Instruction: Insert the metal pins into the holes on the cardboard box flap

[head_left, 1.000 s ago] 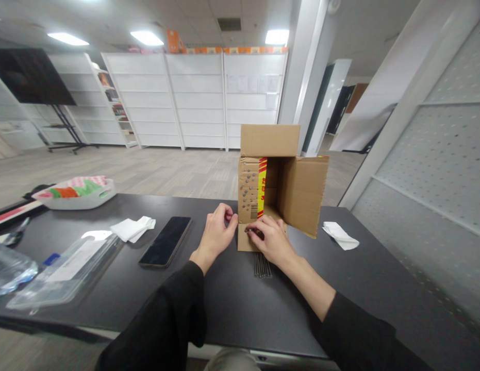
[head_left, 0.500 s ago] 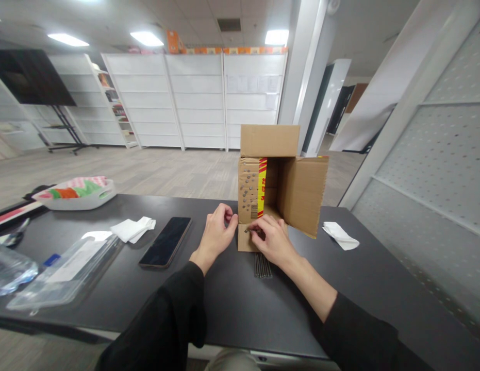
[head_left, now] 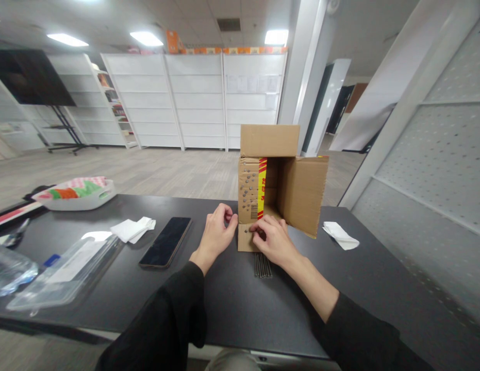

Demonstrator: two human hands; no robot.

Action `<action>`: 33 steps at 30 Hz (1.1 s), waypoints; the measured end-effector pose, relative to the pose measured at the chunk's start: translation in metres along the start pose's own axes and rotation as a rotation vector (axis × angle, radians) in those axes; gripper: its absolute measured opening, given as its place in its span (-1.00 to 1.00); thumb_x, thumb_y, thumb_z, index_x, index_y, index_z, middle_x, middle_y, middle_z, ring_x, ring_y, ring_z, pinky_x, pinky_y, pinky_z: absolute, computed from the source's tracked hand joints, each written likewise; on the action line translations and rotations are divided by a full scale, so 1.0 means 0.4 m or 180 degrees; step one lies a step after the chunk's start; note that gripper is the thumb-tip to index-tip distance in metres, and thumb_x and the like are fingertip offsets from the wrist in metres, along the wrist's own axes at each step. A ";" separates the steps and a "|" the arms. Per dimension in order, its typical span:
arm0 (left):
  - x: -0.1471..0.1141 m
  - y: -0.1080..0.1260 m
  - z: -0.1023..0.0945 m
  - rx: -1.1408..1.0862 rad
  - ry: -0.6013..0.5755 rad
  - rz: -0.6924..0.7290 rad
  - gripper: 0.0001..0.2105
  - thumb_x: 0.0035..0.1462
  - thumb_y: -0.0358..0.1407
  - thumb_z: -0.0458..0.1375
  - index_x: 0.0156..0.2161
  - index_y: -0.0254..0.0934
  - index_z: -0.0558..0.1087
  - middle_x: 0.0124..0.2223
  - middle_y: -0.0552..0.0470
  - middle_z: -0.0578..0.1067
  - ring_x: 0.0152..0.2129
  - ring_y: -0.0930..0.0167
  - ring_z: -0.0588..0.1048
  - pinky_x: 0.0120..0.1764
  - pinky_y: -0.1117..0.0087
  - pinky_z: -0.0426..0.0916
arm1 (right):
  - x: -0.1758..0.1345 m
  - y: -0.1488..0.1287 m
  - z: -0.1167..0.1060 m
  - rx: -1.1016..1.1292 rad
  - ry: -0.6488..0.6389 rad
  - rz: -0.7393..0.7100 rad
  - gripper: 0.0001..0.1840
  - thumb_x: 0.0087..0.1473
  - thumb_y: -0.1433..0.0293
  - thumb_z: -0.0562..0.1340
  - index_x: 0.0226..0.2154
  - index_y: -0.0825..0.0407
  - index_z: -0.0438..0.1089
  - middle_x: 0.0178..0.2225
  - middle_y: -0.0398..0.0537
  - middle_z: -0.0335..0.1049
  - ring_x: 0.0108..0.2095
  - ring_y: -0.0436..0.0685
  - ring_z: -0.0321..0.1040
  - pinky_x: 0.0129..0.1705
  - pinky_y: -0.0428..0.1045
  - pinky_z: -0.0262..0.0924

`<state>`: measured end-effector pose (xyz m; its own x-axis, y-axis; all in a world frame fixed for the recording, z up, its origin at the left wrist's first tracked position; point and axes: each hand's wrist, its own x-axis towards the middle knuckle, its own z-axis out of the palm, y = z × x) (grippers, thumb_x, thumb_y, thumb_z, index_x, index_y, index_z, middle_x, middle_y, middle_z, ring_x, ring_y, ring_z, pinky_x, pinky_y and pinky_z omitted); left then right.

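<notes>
A cardboard box (head_left: 245, 188) stands on the dark table with its opening facing me. Dark round metal heads (head_left: 248, 190) dot its left front flap, and one more dark head (head_left: 246, 231) shows on the lower flap (head_left: 245, 245). Curled at the box's left edge is my left hand (head_left: 217, 229), thumb tip at the cardboard; whether anything is between its fingers is hidden. My right hand (head_left: 274, 239) is closed in a pinch against the lower flap, just right of that head. What it pinches is too small to tell. Several long nails or screws (head_left: 263, 265) lie below it.
Left of my hands lie a phone (head_left: 165, 242), folded tissues (head_left: 133, 229), a clear plastic case (head_left: 69, 273) and a water bottle (head_left: 10, 268). A white basket (head_left: 77, 201) with cloth sits at the far left. Another tissue (head_left: 340, 235) lies right of the box.
My right fingertips have shifted slightly right, leaving the dark head on the lower flap in plainer view. My left hand and the box have stayed put.
</notes>
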<state>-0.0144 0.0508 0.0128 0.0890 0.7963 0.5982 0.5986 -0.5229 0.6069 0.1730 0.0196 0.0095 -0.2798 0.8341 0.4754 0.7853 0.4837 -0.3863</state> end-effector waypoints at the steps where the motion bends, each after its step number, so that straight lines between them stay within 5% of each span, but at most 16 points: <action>1: 0.000 -0.001 0.000 -0.0002 0.0003 0.0009 -0.91 0.19 -0.30 0.07 -0.33 -0.22 0.25 -0.40 0.10 0.40 -0.43 0.44 0.41 -0.31 0.38 0.27 | 0.000 0.001 -0.003 0.0010 0.0001 -0.0013 -0.88 0.08 0.49 0.17 -0.33 -0.01 0.41 -0.27 -0.08 0.41 -0.18 0.17 0.31 -0.17 0.05 -0.08; 15: 0.000 -0.001 -0.001 0.0003 0.0014 0.0003 -0.91 0.19 -0.29 0.07 -0.34 -0.21 0.25 -0.39 0.09 0.41 -0.43 0.43 0.41 -0.29 0.37 0.27 | -0.019 -0.007 -0.069 0.0034 -0.0868 -0.0422 -0.91 0.06 0.49 0.25 -0.36 -0.01 0.36 -0.28 -0.15 0.40 -0.20 0.13 0.28 -0.14 0.05 -0.07; 33: 0.000 -0.006 0.004 -0.0036 -0.0002 -0.0006 -0.92 0.18 -0.31 0.07 -0.33 -0.22 0.25 -0.38 0.09 0.39 -0.42 0.43 0.40 -0.28 0.38 0.27 | -0.027 -0.016 -0.068 -0.0054 -0.1322 -0.0482 -0.91 0.06 0.40 0.32 -0.33 0.00 0.39 -0.25 -0.11 0.37 -0.12 0.18 0.25 -0.09 0.07 -0.08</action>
<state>-0.0148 0.0525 0.0104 0.0884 0.7976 0.5966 0.5897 -0.5247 0.6140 0.1862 0.0002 0.0284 -0.5880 0.7916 0.1664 0.7264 0.6072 -0.3219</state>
